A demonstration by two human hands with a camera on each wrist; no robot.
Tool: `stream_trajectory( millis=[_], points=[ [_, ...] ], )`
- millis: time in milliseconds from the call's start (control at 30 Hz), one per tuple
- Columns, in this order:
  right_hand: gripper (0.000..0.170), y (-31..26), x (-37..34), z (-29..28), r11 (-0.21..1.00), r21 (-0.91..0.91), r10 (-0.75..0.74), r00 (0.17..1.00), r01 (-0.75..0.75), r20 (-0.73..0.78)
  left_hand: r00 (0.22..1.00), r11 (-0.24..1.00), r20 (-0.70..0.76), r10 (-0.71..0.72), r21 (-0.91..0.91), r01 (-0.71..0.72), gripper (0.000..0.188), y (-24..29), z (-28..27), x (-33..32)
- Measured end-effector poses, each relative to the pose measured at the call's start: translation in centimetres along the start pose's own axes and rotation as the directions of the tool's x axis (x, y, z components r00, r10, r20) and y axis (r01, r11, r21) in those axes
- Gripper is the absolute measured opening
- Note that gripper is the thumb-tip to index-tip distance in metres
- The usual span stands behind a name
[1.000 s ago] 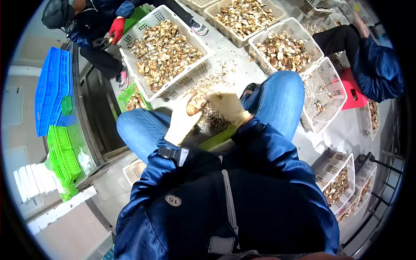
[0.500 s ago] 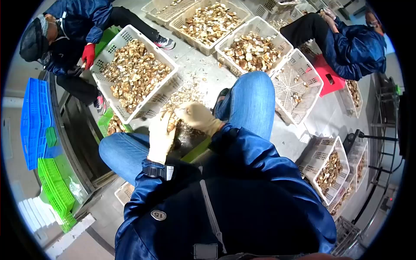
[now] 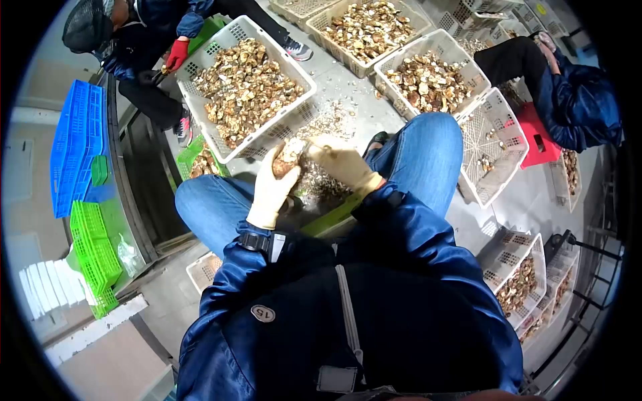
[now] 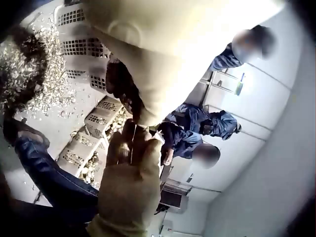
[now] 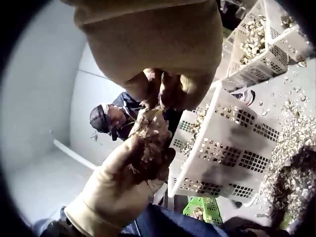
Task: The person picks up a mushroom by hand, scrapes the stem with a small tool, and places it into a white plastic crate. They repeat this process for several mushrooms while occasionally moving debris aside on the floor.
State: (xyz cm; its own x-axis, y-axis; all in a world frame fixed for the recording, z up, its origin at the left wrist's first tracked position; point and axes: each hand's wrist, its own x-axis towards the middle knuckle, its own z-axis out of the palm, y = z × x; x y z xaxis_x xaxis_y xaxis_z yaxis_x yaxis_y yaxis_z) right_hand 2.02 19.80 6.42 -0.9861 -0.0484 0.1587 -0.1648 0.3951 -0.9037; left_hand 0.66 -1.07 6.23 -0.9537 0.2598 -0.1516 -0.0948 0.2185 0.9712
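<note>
A brown and whitish mushroom [image 3: 287, 158] is between the two hands, above the debris in front of the lap. My gloved left hand [image 3: 271, 194] holds it from the left, thumb on its near side. In the right wrist view, the mushroom's ragged pale side [image 5: 149, 131] faces that camera. The curled fingers of my gloved right hand [image 3: 344, 166] pinch at its edge; in the right wrist view they meet at its upper end. In the left wrist view, a dark brown part of the mushroom [image 4: 118, 84] shows beneath the left glove. Whether the right hand also holds a tool, I cannot tell.
A white crate [image 3: 294, 107] of mushrooms stands ahead, with a small green basket [image 3: 187, 160] beside it. More filled crates [image 3: 478, 100] stand farther back. Trimmings [image 3: 328, 123] litter the floor. A red-gloved person sits ahead left, another person by a red stool [image 3: 536, 137].
The head view swung right and came back. Both hands stay together on the mushroom, whose brown cap shows more now. The person at right has lowered a raised hand to the knees.
</note>
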Motion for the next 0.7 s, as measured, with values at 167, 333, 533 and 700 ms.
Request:
stream_trajectory(
  millis=[167, 333, 533, 700],
  points=[
    [0.02, 5.8, -1.0, 1.9, 0.84, -0.53, -0.179, 0.982, 0.116, -0.068, 0.918, 0.535, 0.292, -0.269, -0.747, 0.395, 0.046, -1.7, -1.0, 0.2],
    [0.021, 0.9, -1.0, 0.2, 0.963, -0.224, 0.174, 0.979, -0.148, 0.103, 0.856, 0.065, 0.403, -0.325, -0.893, 0.445, 0.052, 1.2, -0.1, 0.6],
    [0.017, 6.0, -3.5, 3.4, 0.825, -0.562, 0.168, 0.922, 0.063, 0.35, 0.8, -0.193, 0.541, -0.26, -0.841, 0.506, 0.047, -2.6, -0.4, 3.4],
    [0.017, 3.7, -3.4, 4.8, 0.852, -0.512, 0.077, 0.941, 0.11, 0.33, 0.638, -0.07, 0.719, -0.276, -0.677, 0.732, 0.042, -2.3, 2.0, 9.8]
  ],
)
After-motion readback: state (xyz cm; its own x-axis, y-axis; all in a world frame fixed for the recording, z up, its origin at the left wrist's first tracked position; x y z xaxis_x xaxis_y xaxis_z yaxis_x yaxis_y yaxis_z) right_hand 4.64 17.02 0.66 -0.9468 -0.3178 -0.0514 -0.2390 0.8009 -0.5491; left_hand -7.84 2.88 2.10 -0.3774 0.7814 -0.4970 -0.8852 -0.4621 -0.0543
